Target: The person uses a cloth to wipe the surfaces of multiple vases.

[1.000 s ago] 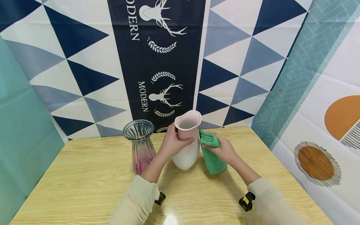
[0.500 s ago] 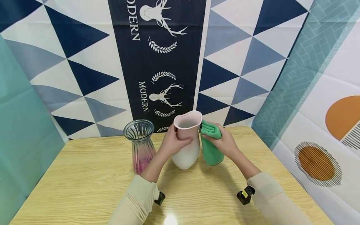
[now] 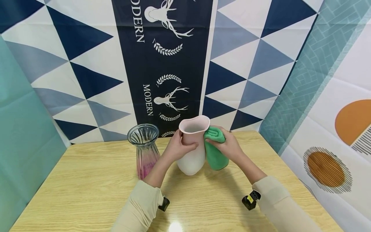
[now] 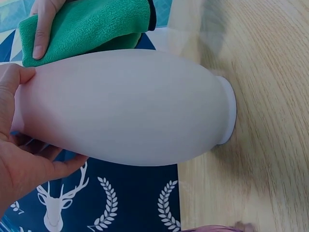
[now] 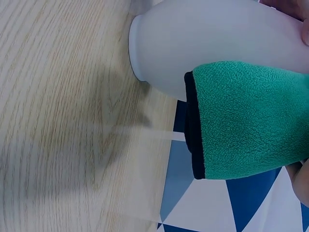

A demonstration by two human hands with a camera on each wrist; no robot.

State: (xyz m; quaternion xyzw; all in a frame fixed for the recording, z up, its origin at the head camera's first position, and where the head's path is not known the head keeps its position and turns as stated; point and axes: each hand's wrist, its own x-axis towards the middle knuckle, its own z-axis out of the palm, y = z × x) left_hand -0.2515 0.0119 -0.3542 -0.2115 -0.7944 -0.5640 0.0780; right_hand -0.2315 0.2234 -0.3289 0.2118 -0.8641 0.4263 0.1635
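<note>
A tall vase [image 3: 191, 158], pink at its wavy mouth and white below, stands on the wooden table. My left hand [image 3: 177, 146] grips its neck, thumb across the front and fingers round the far side. To the right, my right hand [image 3: 227, 143] holds a folded green towel [image 3: 215, 156] against the vase's upper right side. In the left wrist view the towel [image 4: 96, 29] meets the vase [image 4: 130, 106] near its neck. The right wrist view shows the towel's dark-edged end [image 5: 251, 121] hanging above the table.
A ribbed glass vase [image 3: 143, 145], blue-grey at the rim and pink at the base, stands left of my left hand, partly hidden by the forearm. Patterned cloth [image 3: 171, 64] hangs behind the table's back edge. A wrist camera [image 3: 251, 199] sits on my right wrist.
My right hand has moved the green towel left and up onto the vase's side, then slightly down. The vase's mouth has turned or tilted a little; my left hand keeps its hold.
</note>
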